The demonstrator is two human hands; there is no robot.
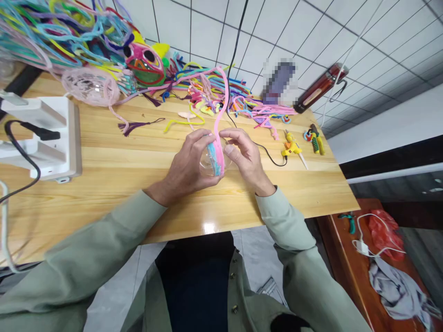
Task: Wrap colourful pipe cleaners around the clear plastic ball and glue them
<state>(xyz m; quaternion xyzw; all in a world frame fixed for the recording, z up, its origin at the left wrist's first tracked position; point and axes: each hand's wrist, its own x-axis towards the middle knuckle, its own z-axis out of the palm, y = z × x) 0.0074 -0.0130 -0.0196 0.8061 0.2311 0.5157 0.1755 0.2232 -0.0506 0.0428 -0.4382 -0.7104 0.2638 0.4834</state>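
Above the middle of the table, a clear plastic ball (206,162) wrapped in a light-blue and pink fuzzy band sits in my left hand (185,163), whose fingers are closed around its left side. A long pink pipe cleaner (224,92) lies along the band, rises from its top and trails back leftward over the pile. On the ball's other side, my right hand (247,159) has its index fingertip at the pink pipe cleaner and its thumb against the ball. Its lower fingers are mostly hidden.
Colourful pipe cleaners (204,83) heap along the back. A pink skein (88,86) and a white charger block (51,138) are leftward. Rightward lie a yellow glue gun (291,146), pliers (316,139) and a dark-red flask (321,87). A black cord (235,46) hangs behind the hands.
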